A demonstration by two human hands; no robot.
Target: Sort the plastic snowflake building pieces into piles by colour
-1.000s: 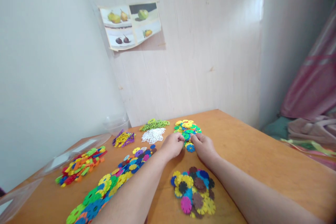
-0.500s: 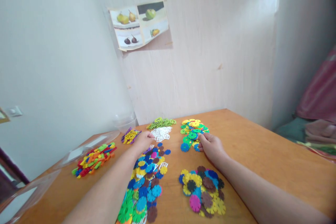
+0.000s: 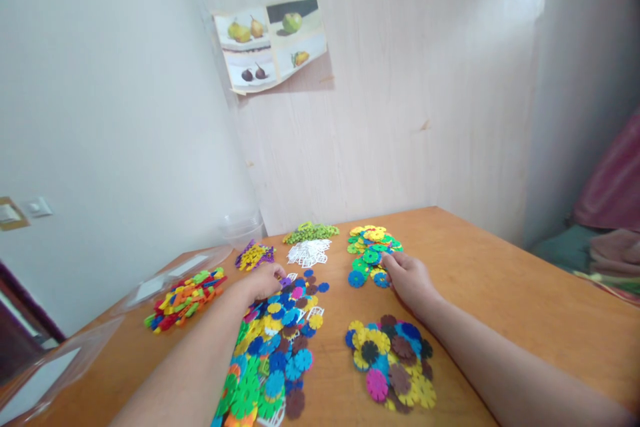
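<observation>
My left hand (image 3: 265,282) is at the far end of a long mixed pile (image 3: 280,347) of notched plastic discs in blue, yellow, brown and green. Its fingertips pinch a purple plastic piece (image 3: 286,281) at the pile's edge. My right hand (image 3: 409,278) rests beside a heap of green, yellow and blue notched discs (image 3: 370,256). Its thumb and fingers are pressed together; whatever lies between them is hidden. Just beyond my left hand is a heap of white lattice pieces (image 3: 308,253).
Nearer me on the right lies a heap of yellow, brown and blue discs (image 3: 390,363). Purple and yellow pieces (image 3: 254,256), green pieces (image 3: 310,233) and multicoloured pieces (image 3: 187,299) form separate heaps. Clear tubs (image 3: 243,228) and plastic bags (image 3: 55,373) are at the left.
My left hand has drawn back from beside the white lattice heap to the purple piece at the mixed pile. My right hand stays by the green and yellow discs.
</observation>
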